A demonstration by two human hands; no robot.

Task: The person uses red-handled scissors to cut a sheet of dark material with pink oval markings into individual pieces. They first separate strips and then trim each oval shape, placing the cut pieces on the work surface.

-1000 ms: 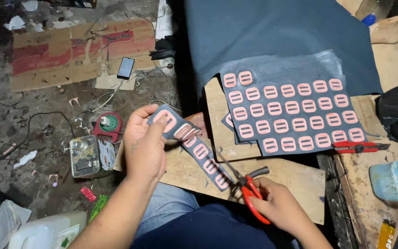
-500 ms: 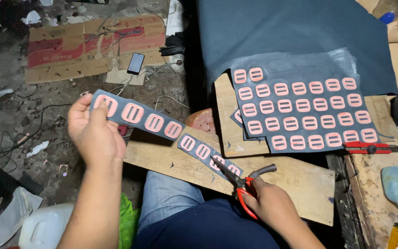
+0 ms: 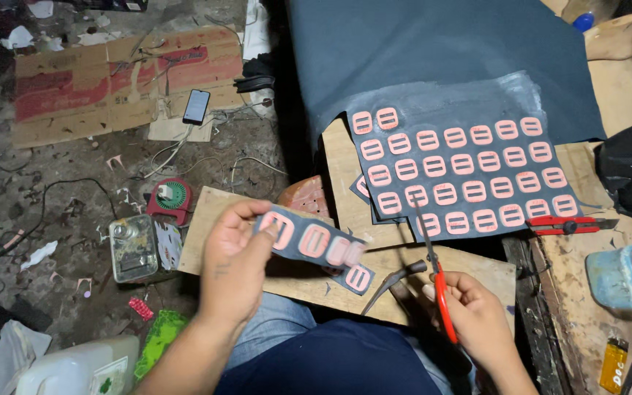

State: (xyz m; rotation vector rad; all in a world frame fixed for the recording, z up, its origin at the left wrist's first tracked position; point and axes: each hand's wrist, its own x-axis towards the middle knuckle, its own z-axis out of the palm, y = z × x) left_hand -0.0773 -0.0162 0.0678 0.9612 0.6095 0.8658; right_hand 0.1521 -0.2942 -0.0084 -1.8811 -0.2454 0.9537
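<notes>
Hands (image 3: pixel 237 263): strip (image 3: pixel 316 245) left, scissors (image 3: pixel 437 281) right

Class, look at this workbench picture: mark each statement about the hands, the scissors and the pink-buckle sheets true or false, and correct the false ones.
1. The left hand holds a dark strip of pink buckle shapes. True.
2. The right hand holds blue-handled pliers. False: it holds red-handled scissors.
3. The scissor blades are closed on the strip. False: the blades stand open and apart from the strip.
4. A large dark sheet with rows of pink buckle shapes lies on the wooden board. True.
5. A red-handled utility knife lies by that sheet's lower right edge. True.
</notes>
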